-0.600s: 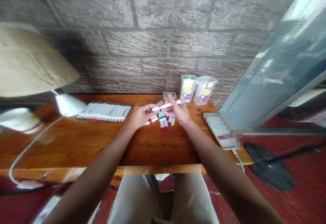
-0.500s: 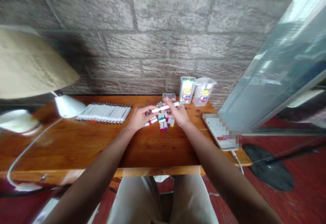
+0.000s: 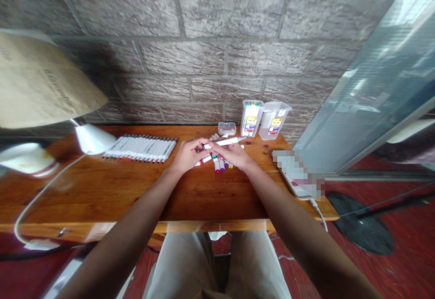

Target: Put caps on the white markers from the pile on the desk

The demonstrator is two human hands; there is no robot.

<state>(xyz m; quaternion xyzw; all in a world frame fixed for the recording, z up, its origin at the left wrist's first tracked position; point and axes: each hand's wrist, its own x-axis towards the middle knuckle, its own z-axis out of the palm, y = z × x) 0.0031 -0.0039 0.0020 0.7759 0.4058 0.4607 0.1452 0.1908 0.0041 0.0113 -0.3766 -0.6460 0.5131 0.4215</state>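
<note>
1. From here, the work is looking partway along: dark-ended markers [image 3: 140,148] are lying in a neat row at left, while short colour-ended pieces [image 3: 217,166], probably caps, are sitting loose, seemingly unsorted.
2. One white marker [image 3: 224,142] is being held above those pieces, apparently unfinished.
3. The left hand [image 3: 187,156] is gripping it near its purple end; the right hand's [image 3: 238,155] fingers are holding its middle.
4. Both forearms [image 3: 141,217] are slanting inward over the desk [image 3: 210,204].
</note>
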